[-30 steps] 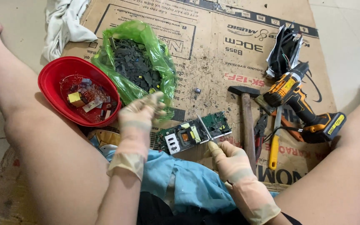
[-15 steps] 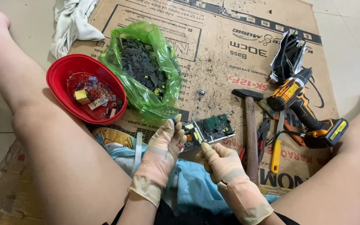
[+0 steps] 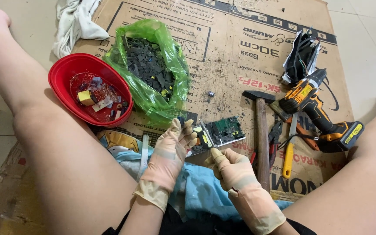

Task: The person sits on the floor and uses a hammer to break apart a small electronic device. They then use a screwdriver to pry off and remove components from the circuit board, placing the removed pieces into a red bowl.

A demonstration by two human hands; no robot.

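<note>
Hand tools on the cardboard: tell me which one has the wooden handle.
The hammer, lying lengthwise right of the circuit board; the pliers beside it have dark grips.

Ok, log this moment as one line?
left hand: pinching small dark part | right hand: thin tool on circuit board | red bowl, green bag left

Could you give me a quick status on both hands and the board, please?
Left hand pinching a small dark part off the circuit board. Right hand at the board's near edge. Nothing in the way.
</note>
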